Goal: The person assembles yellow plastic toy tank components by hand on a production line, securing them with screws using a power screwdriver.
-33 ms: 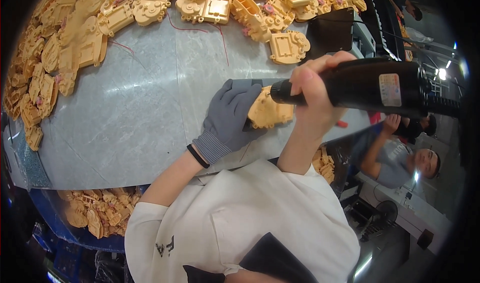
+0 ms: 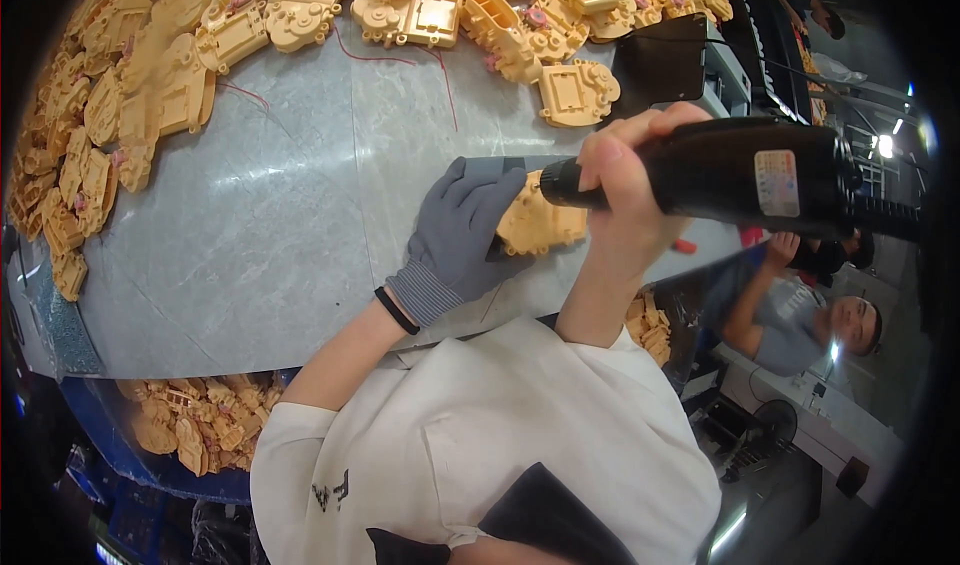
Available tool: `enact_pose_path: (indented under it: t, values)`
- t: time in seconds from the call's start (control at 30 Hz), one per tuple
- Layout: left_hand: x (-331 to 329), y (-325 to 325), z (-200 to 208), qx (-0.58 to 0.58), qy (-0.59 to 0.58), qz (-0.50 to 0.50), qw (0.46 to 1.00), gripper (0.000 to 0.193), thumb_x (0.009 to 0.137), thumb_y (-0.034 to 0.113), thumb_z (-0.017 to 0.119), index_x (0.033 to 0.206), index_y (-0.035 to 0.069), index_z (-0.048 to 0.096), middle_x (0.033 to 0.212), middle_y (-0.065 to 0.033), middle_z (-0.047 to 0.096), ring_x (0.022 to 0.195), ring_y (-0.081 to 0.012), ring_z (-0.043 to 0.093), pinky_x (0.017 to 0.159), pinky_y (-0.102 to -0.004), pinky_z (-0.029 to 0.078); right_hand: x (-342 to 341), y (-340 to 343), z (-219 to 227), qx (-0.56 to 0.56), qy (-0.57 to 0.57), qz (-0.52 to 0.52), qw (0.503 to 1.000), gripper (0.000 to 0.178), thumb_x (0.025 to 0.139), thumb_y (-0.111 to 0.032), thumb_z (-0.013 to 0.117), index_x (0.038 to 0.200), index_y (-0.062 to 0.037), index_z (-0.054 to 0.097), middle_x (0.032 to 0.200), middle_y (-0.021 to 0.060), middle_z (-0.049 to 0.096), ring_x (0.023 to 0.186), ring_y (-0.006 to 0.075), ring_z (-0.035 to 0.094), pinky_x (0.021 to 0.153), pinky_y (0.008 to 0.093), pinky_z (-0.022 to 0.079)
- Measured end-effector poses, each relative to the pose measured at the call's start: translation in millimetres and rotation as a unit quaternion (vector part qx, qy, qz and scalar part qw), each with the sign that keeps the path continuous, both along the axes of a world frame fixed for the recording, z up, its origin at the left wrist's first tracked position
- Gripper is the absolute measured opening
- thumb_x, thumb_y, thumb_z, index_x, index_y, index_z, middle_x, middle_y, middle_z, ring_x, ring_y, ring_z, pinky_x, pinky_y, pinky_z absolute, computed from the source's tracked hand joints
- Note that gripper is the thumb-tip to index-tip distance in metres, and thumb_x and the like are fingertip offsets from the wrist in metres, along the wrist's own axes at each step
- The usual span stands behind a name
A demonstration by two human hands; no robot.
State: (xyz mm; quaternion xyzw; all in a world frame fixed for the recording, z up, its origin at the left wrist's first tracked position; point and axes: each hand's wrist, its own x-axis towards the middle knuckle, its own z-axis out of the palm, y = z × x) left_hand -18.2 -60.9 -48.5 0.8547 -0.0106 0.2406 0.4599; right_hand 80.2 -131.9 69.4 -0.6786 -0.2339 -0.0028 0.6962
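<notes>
In a grey knitted glove, my left hand [image 2: 462, 230] is closed on the left side of a yellow plastic housing [image 2: 540, 223] on the worktop. My bare right hand [image 2: 630, 170] grips a black electric screwdriver [image 2: 720, 165], which lies almost level across the view. Its nose end is over the upper part of the housing, and the bit's tip cannot be made out. A cable leaves the tool's back end at the right.
Many similar yellow housings [image 2: 410, 13] line the far and left edges of the grey worktop [image 2: 270, 235]. Thin red wires lie near them. A black tablet-like panel [image 2: 660, 60] stands at the far right. Bins of yellow parts [image 2: 210, 420] sit below the near edge. Another person [image 2: 800, 315] is at right.
</notes>
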Motion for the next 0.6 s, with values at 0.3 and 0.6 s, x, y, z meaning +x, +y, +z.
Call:
enact_pose_path:
  t: [0.3, 0.6]
  values:
    - [5, 4, 11, 0.08, 0.073, -0.038, 0.993, 0.075, 0.058, 0.035, 0.077, 0.122, 0.009, 0.047, 0.099, -0.0057, 0.057, 0.096, -0.0251, 0.053, 0.096, -0.0465, 0.036, -7, -53, 2, 0.214, -0.035, -0.042, 0.975, 0.045, 0.072, -0.001, 0.05, 0.115, -0.0009, 0.036, 0.063, 0.0072, 0.046, 0.047, 0.0156, 0.046, 0.052, 0.0326, 0.042]
    - [5, 2, 9, 0.041, 0.072, 0.006, 0.997, 0.081, 0.059, 0.04, 0.077, 0.124, 0.008, 0.043, 0.111, -0.0083, 0.055, 0.098, -0.026, 0.053, 0.101, -0.048, 0.033, -11, -62, 8, 0.202, -0.068, 0.037, 0.976, 0.046, 0.071, 0.001, 0.048, 0.115, -0.0009, 0.037, 0.061, 0.0065, 0.044, 0.048, 0.0164, 0.044, 0.054, 0.0337, 0.041]
